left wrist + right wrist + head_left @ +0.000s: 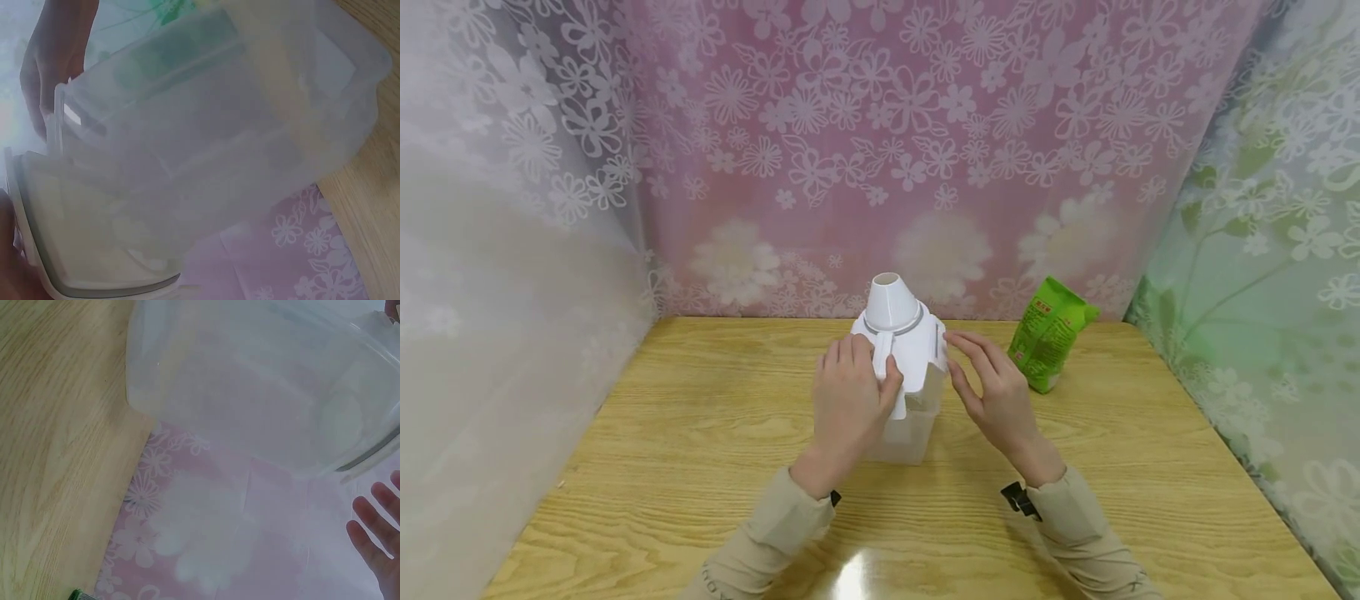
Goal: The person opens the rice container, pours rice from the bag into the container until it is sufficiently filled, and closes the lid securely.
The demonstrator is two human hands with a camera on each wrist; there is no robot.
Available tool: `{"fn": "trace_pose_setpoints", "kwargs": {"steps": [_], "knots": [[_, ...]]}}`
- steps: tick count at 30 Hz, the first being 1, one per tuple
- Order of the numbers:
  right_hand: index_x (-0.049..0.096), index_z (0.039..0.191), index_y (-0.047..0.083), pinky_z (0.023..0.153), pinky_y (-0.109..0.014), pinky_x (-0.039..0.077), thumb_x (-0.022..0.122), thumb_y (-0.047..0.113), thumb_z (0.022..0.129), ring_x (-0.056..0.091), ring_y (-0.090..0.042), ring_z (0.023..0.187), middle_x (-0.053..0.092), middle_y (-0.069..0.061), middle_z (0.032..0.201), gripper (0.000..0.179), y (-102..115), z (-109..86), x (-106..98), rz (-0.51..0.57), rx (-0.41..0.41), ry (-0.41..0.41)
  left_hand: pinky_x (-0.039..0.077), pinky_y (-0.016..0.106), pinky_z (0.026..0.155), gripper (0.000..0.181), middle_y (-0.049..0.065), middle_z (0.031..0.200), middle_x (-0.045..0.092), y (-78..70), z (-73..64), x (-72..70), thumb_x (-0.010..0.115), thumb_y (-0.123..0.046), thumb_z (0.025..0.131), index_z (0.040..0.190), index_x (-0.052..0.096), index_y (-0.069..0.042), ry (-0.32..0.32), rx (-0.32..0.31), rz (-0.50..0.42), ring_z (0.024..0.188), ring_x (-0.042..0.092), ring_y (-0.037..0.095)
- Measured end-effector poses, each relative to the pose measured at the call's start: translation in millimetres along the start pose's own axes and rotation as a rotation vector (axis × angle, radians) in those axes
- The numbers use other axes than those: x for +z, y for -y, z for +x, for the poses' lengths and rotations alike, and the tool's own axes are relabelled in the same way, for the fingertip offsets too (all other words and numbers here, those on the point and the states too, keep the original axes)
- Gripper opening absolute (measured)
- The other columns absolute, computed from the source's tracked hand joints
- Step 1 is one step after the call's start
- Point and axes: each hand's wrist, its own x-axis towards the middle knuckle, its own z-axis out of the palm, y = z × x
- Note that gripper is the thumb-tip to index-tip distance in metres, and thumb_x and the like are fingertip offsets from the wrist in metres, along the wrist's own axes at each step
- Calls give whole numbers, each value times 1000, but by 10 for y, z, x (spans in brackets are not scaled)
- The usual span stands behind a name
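A translucent plastic container (pixel 910 437) stands on the table, its clear walls filling much of both wrist views. Over its top sits a white lid (pixel 917 367) with a cone-shaped spout (pixel 891 304). In the left wrist view, the lid's grey-rimmed underside (pixel 94 231) shows at an angle to the container's rim. My left hand (pixel 850 400) holds the lid's near left edge, thumb on a white strip. Beside the lid's right edge is my right hand (pixel 996 396), fingers extended; fingertips are close to a side flap, contact unclear. In the right wrist view its fingers (pixel 378 534) are spread.
A green printed bag (pixel 1048 333) stands tilted on the wooden table (pixel 700 467), right of the container and beyond my right hand. Flowered curtains (pixel 850 167) close off the back and both sides.
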Motion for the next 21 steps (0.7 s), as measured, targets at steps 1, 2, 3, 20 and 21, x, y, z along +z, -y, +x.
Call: {"fn": "trace_pose_setpoints", "kwargs": {"steps": [1,2,3,20,21], "knots": [[67,128,3,82,-48,56,55,28,105,68,-34,103,68,-15,121,36,-3,-3,0,-5,2,8,44,36,61,31,8,74,51,29,9,-15,47,-33,92,83,53,-4,-12,-10,-11,67,51,26],[67,128,3,83,-48,56,55,27,105,67,-33,103,68,-15,121,35,-5,-8,2,-6,2,18,44,36,61,32,8,74,50,62,17,-27,46,-33,92,83,53,-3,-24,-21,-21,68,51,27],[68,126,3,83,-48,56,57,26,105,67,-33,103,68,-14,120,33,-7,-13,5,-4,0,30,44,37,61,32,9,74,50,96,24,-39,46,-33,92,83,53,-3,-35,-30,-27,68,51,27],[76,107,8,89,-45,56,52,33,107,69,-28,102,71,-8,113,34,-19,-71,31,-25,-17,210,43,42,61,35,14,74,51,709,-75,-144,44,-31,91,83,52,1,-107,-41,6,68,49,32],[76,107,8,89,-45,56,51,33,107,69,-28,102,71,-8,113,35,-18,-71,32,-23,-15,211,43,42,61,35,14,74,50,743,-92,-142,44,-31,92,83,52,1,-103,-46,14,68,49,32]]}}
